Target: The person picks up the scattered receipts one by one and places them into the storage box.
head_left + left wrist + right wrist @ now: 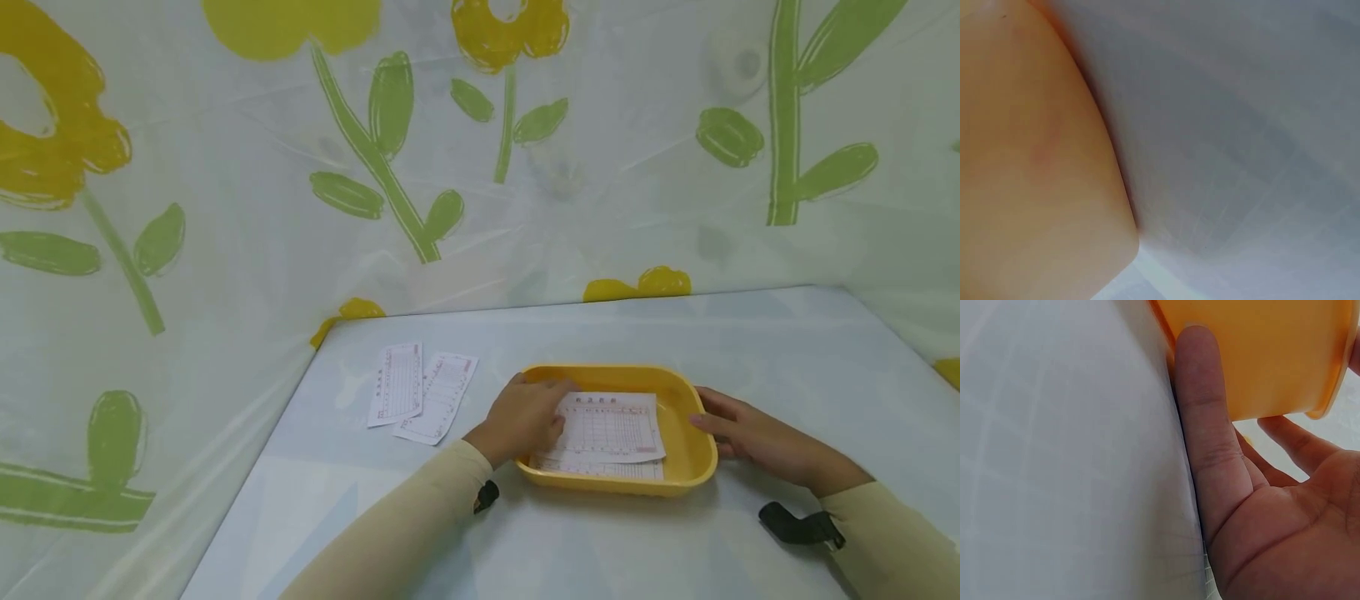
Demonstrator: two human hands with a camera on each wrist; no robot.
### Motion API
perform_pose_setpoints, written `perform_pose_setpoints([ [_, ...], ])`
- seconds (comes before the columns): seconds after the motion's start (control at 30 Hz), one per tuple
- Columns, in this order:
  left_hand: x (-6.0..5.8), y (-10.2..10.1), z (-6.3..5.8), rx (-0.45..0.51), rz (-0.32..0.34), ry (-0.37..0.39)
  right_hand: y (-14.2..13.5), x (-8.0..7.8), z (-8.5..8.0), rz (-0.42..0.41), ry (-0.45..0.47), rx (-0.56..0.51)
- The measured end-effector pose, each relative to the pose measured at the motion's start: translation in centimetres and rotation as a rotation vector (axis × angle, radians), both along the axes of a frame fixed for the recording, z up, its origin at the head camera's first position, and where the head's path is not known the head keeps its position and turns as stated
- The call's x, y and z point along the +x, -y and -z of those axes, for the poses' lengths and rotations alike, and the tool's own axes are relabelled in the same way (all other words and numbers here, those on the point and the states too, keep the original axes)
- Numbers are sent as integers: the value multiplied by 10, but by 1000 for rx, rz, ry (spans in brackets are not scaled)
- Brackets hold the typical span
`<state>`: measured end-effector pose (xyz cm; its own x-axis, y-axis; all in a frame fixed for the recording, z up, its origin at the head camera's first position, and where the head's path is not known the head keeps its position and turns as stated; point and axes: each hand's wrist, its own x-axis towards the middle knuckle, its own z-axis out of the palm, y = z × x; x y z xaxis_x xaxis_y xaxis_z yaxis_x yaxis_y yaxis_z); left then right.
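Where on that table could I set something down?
Bare table lies between the yellow tray and the flowered curtain, and between the loose slips and left sleeve. The tray is crowded: papers inside, left hand over them, right hand at its rim.

No word or number can be made out with certainty; on the upper slip (pixel 611 429) in the yellow tray (pixel 688 433), a heading of four spaced dark characters (pixel 596 399) is printed along the top edge, too small to be read surely; beneath it a ruled grid is set in fine reddish print, with a reddish block (pixel 647 450) at the lower right; on the lower slip (pixel 622 471), partly covered, only small illegible print is shown; on the left slip (pixel 396 387) and right slip (pixel 444 398) on the table (pixel 337 500), likewise unreadable, characters and ruled lines are seen sideways.
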<state>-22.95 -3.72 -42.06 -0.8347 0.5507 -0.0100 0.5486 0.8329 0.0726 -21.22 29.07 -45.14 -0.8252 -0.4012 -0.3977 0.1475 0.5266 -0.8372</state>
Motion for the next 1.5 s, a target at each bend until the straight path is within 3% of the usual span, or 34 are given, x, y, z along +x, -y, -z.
perform_pose_setpoints([
  [0.8, -1, -2, 2, -108, 15, -23, 0, -1, -2, 7, 10, -2],
  [1.37, -3, 0, 3, -101, 30, -54, 1, -1, -2, 9, 8, 6],
  [1.5, -3, 2, 4, -40, 14, -42, 2, -1, -1, 4, 8, -11],
])
